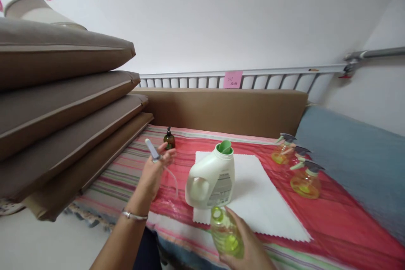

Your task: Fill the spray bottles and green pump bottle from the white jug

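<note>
My left hand (154, 169) is closed on a grey spray trigger head (152, 149) with its clear dip tube (172, 176) hanging down, held above the striped cloth. My right hand (249, 248) grips an open yellow-green spray bottle (225, 232) near the front edge, its neck uncapped. Between the hands stands a white detergent jug (211, 179) with an open green spout, resting on a white cloth (253, 194).
A small brown pump bottle (169, 139) stands behind my left hand. Three yellow spray bottles (305, 179) with grey triggers stand at the right on the red striped cloth (332, 219). Stacked brown cushions (63, 105) fill the left; a brown backboard (221, 109) lies behind.
</note>
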Tool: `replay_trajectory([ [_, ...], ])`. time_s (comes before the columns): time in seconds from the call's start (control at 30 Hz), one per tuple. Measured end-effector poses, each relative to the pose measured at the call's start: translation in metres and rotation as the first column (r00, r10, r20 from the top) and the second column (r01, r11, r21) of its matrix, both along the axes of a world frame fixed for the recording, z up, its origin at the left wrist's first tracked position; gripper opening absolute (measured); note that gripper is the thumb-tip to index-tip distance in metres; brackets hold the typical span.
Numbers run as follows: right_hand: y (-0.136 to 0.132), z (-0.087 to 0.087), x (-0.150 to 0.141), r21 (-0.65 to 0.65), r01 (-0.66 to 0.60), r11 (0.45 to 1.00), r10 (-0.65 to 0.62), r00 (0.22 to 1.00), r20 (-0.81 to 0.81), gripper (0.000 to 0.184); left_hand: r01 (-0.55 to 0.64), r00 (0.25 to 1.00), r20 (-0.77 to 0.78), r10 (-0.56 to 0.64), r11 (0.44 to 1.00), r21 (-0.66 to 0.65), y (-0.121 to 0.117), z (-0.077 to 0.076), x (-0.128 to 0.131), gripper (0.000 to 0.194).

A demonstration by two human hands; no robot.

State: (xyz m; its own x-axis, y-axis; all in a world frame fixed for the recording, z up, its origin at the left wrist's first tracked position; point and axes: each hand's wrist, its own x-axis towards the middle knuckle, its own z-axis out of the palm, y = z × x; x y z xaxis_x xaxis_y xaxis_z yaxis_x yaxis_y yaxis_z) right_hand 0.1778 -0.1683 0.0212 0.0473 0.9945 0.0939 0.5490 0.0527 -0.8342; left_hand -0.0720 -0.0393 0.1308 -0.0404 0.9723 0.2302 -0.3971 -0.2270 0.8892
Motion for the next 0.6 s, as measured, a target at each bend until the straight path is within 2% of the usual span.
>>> replay_trajectory([
  [0.1,0.002,-0.008,-0.025,-0.061,-0.086,0.994,0.083,0.995,-0.051,0.083,0.022,0.987,0.156,-0.04,0.993,0.114,-0.02,0.04,0.005,0.057],
  [0.2,0.007,-0.003,-0.04,-0.055,-0.103,0.993,0.099,0.992,-0.076,0.083,0.013,0.984,0.171,-0.045,0.983,0.182,-0.04,0.062,0.015,0.051],
  [0.3,0.009,0.006,-0.047,-0.036,-0.097,0.995,0.093,0.99,-0.108,0.085,0.027,0.987,0.147,-0.056,0.98,0.195,-0.051,0.064,0.024,0.05],
  [0.47,0.007,0.012,-0.046,-0.018,-0.111,0.994,0.108,0.986,-0.129,0.086,0.066,0.988,0.126,-0.089,0.982,0.175,-0.054,0.052,0.034,0.053],
  [0.6,0.009,0.015,-0.043,0.012,-0.097,0.995,0.098,0.988,-0.117,0.087,0.075,0.992,0.093,-0.09,0.986,0.151,-0.057,0.049,0.044,0.056],
])
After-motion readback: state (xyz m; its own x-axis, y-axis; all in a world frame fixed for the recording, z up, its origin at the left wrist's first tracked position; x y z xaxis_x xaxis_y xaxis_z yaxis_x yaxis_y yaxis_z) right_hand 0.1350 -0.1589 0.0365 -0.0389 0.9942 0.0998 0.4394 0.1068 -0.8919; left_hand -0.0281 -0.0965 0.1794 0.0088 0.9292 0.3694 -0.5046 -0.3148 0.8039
